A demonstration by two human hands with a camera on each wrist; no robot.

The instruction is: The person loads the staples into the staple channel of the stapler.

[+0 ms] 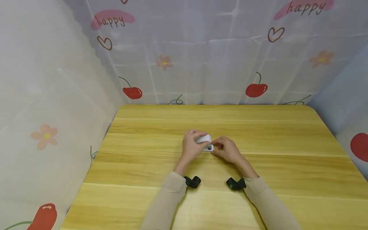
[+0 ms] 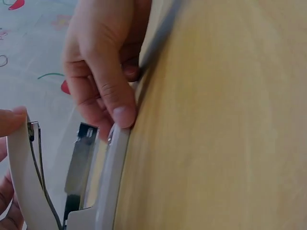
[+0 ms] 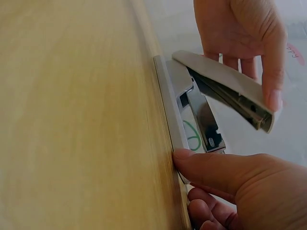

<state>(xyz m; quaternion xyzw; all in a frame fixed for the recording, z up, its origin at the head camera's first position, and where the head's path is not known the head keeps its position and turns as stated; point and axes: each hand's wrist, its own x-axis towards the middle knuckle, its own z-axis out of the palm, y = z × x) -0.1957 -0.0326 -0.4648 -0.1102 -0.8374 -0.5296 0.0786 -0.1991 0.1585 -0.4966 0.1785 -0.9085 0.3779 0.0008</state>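
A white stapler (image 1: 205, 138) is on the wooden table, its top arm swung up from the base. My left hand (image 1: 192, 145) grips that top arm (image 3: 225, 76), with the thumb near its free end. At the front of the base (image 3: 167, 100), my right hand (image 1: 228, 149) pinches the end between thumb and fingers. Between the raised arm and the base shows the metal staple channel (image 2: 80, 165). Whether staples lie inside it, I cannot tell. In the left wrist view, only parts of the left fingers appear at the left edge.
Both hands work near the middle of the wooden table (image 1: 143, 172). Black wrist devices (image 1: 193, 182) stick out from the sleeve cuffs. A pale printed curtain (image 1: 201, 64) hangs behind the table's far edge and along the sides.
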